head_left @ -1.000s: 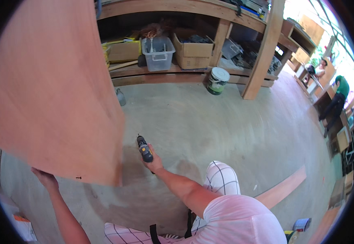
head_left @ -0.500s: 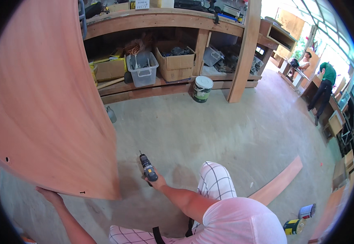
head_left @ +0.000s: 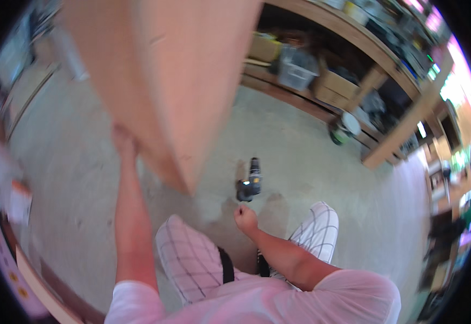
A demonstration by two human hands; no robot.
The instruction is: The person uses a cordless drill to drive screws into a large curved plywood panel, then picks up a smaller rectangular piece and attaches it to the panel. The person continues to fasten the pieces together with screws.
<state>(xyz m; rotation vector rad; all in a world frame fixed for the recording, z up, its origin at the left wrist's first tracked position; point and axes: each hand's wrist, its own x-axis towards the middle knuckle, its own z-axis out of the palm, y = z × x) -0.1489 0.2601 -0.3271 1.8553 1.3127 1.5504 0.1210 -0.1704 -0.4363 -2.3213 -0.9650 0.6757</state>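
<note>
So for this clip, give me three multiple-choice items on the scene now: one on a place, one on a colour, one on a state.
1. Where is the drill?
A. on the floor
B. on the shelf
C. on the panel

2. What colour is the bucket by the shelf post?
A. red
B. white and green
C. black

3. What is the left hand doing?
A. hanging free
B. holding the drill
C. holding the panel

Answers: 
1 A, it stands on the concrete just beyond the right hand, which looks apart from it. 
2 B, white body with green. 
3 C, the hand meets the panel's lower edge.
</note>
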